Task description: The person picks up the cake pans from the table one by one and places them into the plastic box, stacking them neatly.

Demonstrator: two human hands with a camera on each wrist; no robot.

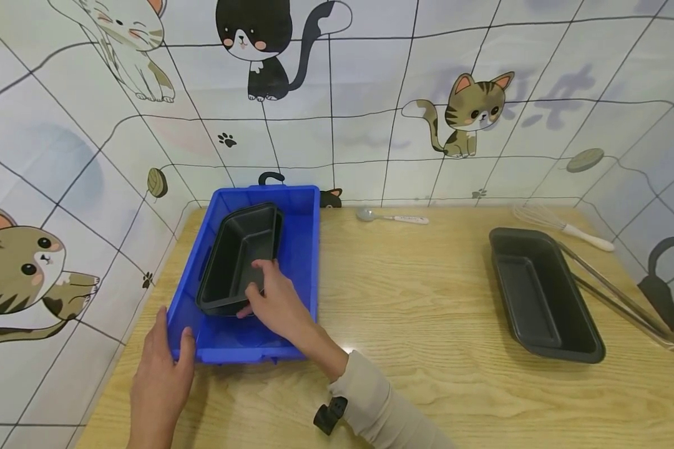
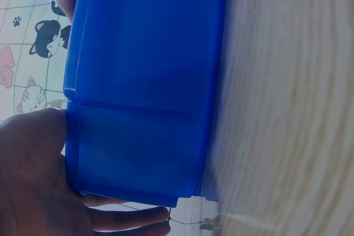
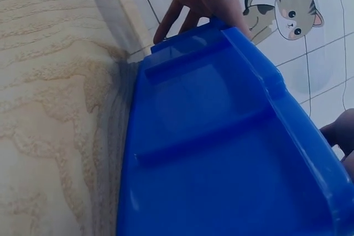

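A blue plastic bin [image 1: 300,249] stands on the table at the left, with a dark loaf pan [image 1: 230,249] lying tilted inside it. My left hand [image 1: 163,374] holds the bin's near left corner, thumb at the near rim and fingers along the left side. In the left wrist view the fingers [image 2: 133,218] lie straight past the bin's edge. My right hand [image 1: 278,305] reaches over the bin's right rim, above the near end of the pan. Its index finger and thumb stand apart, with nothing visible between them.
Another dark loaf pan [image 1: 539,299] rests on the table at the right. Beside it lie metal tongs [image 1: 612,290] and a whisk [image 1: 573,229] with a white handle. A spoon [image 1: 393,217] lies near the back wall. Cat-patterned sheeting [image 1: 365,137] lines the walls.
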